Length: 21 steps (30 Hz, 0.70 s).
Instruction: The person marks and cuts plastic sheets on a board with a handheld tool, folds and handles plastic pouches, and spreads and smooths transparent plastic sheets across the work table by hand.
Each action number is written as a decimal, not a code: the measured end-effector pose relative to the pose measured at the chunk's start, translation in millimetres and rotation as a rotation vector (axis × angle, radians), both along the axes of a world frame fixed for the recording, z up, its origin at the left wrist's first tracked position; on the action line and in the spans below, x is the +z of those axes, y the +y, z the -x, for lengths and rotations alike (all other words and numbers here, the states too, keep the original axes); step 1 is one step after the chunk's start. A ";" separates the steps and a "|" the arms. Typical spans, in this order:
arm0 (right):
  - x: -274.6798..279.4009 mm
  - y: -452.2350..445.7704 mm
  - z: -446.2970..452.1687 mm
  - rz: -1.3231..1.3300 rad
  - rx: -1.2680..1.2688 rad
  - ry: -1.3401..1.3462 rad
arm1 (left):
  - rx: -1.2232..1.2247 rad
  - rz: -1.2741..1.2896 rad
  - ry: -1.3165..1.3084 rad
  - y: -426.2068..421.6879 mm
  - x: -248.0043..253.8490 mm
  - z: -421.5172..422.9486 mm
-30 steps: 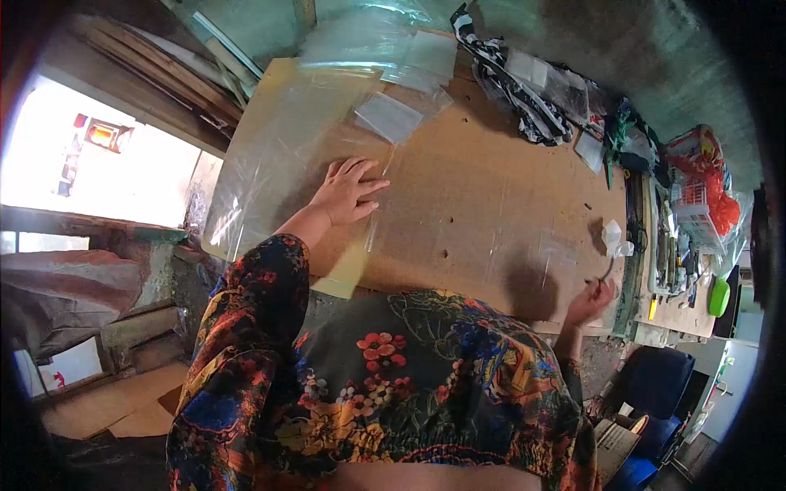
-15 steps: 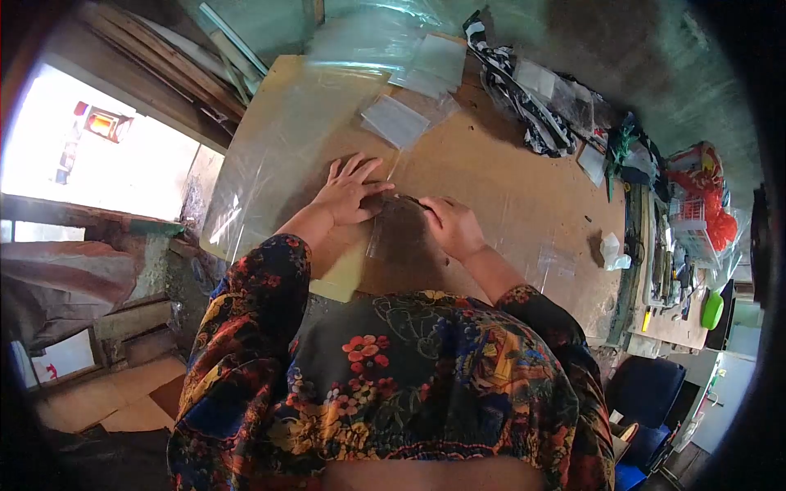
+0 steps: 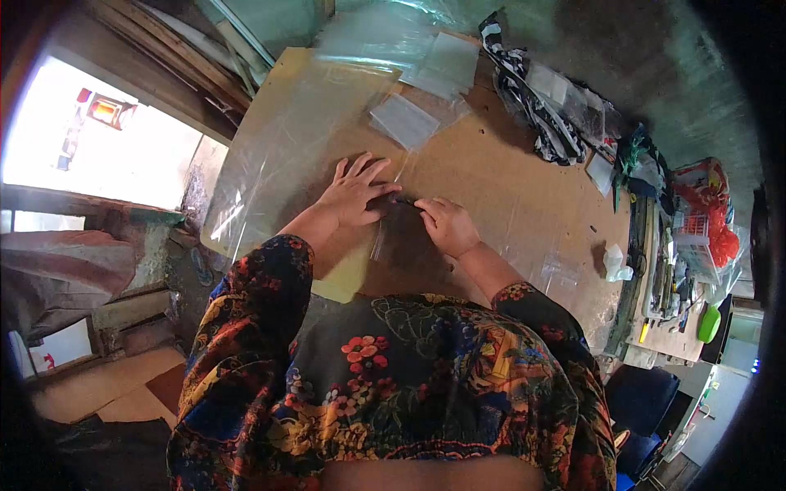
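My left hand (image 3: 354, 196) lies flat with fingers spread on a large clear plastic sheet (image 3: 282, 139), which covers the left part of a brown board (image 3: 499, 188). A few centimetres to its right, my right hand (image 3: 449, 226) pinches a slim dark tool (image 3: 405, 200). The tool's tip points toward my left thumb, near the sheet's right edge; its exact kind is too small to make out. Beyond my hands lies a small stack of whitish plastic pieces (image 3: 404, 121). Yellowish material (image 3: 344, 278) shows beneath the sheet close to my body.
More clear film (image 3: 372, 37) lies at the far edge. Black-and-white plastic bags (image 3: 532, 102) sit at the back right. Crumpled white material (image 3: 616, 263) rests at the right edge, beside a side bench with tools, a basket with a red bag (image 3: 716, 233) and a green object (image 3: 710, 324).
The view has turned slightly, so the table appears shifted right. My right hand with the dark tool is a little closer to my left hand, which stays spread on the sheet.
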State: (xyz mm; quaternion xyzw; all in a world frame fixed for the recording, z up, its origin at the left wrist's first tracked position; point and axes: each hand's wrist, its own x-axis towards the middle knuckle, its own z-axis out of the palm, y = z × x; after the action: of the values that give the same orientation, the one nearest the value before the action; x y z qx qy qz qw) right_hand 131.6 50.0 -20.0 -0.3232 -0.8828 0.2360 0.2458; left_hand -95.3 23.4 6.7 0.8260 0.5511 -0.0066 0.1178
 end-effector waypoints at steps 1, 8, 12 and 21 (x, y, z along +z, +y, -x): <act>1.7 -0.1 0.5 0.005 0.005 0.011 | -0.006 -0.001 0.019 0.1 -0.5 0.2; 4.4 -0.2 0.9 0.035 0.012 -0.004 | 0.008 -0.031 -0.026 -0.8 -2.9 1.1; 6.2 -1.8 2.0 0.019 0.001 0.002 | -0.005 -0.040 -0.030 -0.5 -3.3 1.9; 37.5 -18.4 -44.4 0.138 -0.372 0.359 | -0.022 -0.043 -0.030 0.5 0.2 1.2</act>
State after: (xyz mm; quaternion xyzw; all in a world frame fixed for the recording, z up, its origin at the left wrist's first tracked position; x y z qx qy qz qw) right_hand 176.0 31.6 17.4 -0.4489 -0.7323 0.3000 0.4150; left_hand -96.6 23.9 6.9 0.8344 0.5401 0.0163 0.1084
